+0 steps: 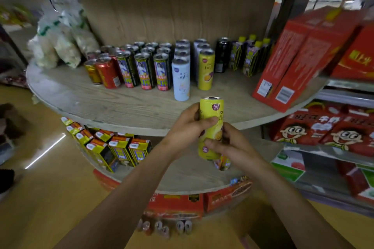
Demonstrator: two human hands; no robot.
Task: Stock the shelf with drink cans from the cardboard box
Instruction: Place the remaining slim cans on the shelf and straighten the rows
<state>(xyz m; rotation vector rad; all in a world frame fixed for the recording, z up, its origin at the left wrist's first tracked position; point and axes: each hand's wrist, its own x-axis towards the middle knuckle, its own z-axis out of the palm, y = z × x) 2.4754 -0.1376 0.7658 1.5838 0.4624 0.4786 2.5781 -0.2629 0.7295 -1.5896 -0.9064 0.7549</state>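
Left hand [188, 121] and right hand [228, 143] both curl fingers round slim yellow can [211, 127], upright, over front rim of round wood-grain shelf [101, 99]. On the shelf from the held can: red cans [108, 76] at 10 o'clock, pale blue can [181, 81] at 12, boxy red cartons [287, 62] at 2. Glossy yellow floor [40, 198] at 8.

I have left forearm [129, 192] and right forearm [281, 194] bare, reaching forward and converging at centre. Left hand [187, 122] wraps the can [212, 111] at mid-height, thumb across the front. Right hand [230, 145] grips it lower, fingers curled round from the right. Can upright.
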